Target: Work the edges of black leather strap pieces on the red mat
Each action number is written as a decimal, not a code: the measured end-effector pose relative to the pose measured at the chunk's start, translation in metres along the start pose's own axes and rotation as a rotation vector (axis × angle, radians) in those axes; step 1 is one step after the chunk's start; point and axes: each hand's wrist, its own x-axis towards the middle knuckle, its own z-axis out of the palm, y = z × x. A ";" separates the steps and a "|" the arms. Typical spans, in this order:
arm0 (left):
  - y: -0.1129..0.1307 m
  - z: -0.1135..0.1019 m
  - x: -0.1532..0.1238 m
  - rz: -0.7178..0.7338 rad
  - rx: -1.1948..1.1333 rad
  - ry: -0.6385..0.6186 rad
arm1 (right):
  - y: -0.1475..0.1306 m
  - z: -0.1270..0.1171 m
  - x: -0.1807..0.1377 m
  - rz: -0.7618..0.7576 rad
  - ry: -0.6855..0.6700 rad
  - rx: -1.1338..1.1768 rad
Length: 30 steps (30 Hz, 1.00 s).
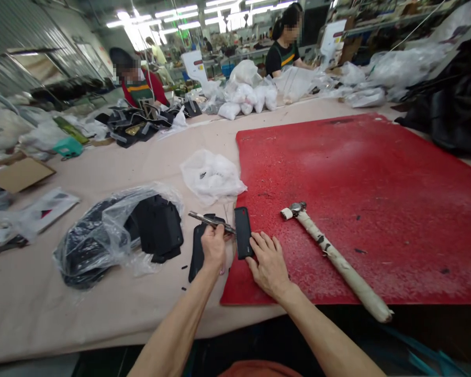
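Note:
My left hand [214,250] is closed around a metal rod that looks like a hand punch [204,218], held nearly level. One end of it reaches the left edge of a small black rectangular piece [243,234]. That piece lies on the left border of a red mat [357,173]. With fingers spread, my right hand [270,266] rests flat, its fingertips touching the piece's right and lower edge. Right of it, a hammer [332,254] with a wrapped pale handle lies across the mat. More black pieces [197,251] are beneath and beside my left hand.
Left of my hands, a clear plastic bag [102,235] holds stacked black panels [159,225]. A white plastic bag [212,175] lies beyond. Farther off are a cardboard box [21,173], black parts [135,125], filled bags [247,91] and two people seated across the table.

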 end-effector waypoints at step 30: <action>0.029 -0.098 -0.055 0.352 1.143 0.265 | -0.029 -0.001 0.072 0.504 -0.279 0.199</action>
